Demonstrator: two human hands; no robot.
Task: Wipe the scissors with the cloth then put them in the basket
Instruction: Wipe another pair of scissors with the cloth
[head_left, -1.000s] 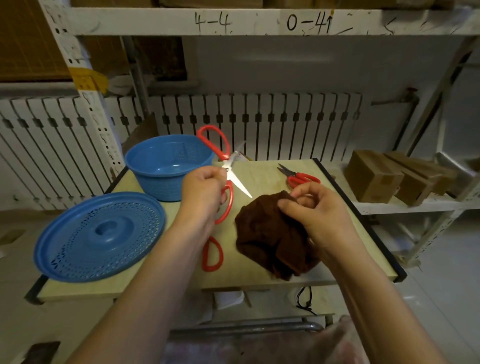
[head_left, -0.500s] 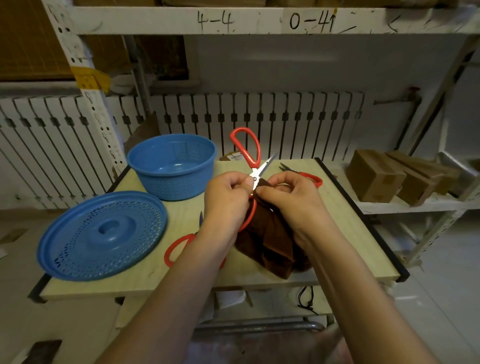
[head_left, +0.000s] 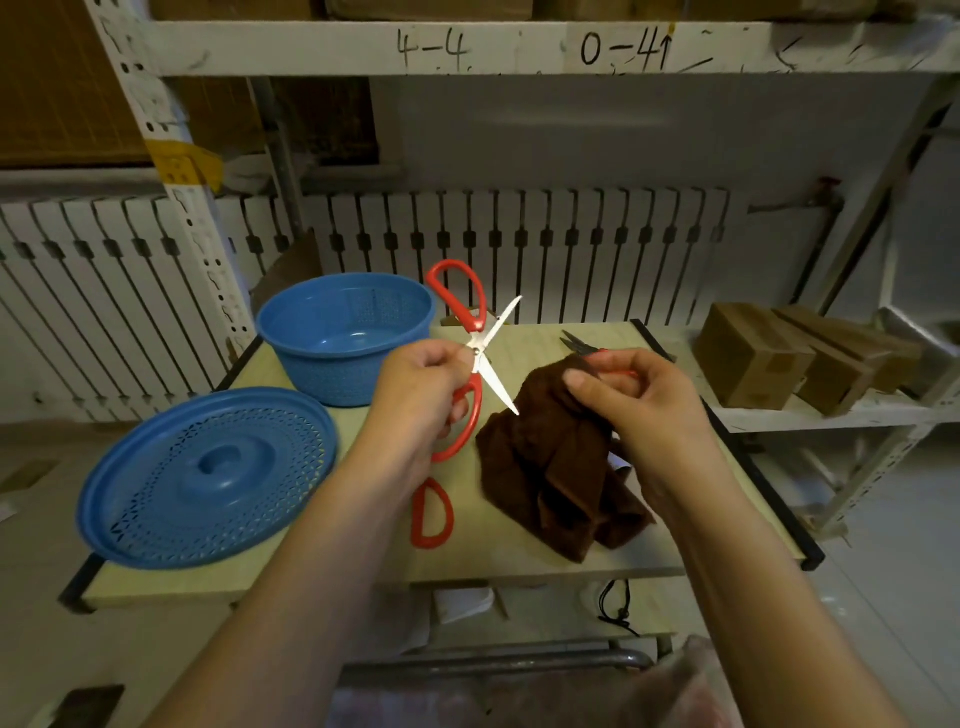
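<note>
Leftmost, blue basket (head_left: 345, 338) waiting on desk (head_left: 519, 551), lid (head_left: 208, 478) off. Then left hand (head_left: 415, 400) gripping red-handled scissors (head_left: 475, 358), blades spread. Right hand (head_left: 639, 405) pinching brown cloth (head_left: 550, 467), just beside lower blade. Wiping apparently underway; next, probably cloth onto blade.

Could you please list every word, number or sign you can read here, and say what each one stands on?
"4-4": handwritten in black on the white metal shelf beam, left of middle.
"0-41" with an upward arrow: handwritten on the same beam, further right.
Fainter black strokes at the beam's right end: not legible.
Brown cardboard boxes and yellow tape patch: no readable print.
</note>
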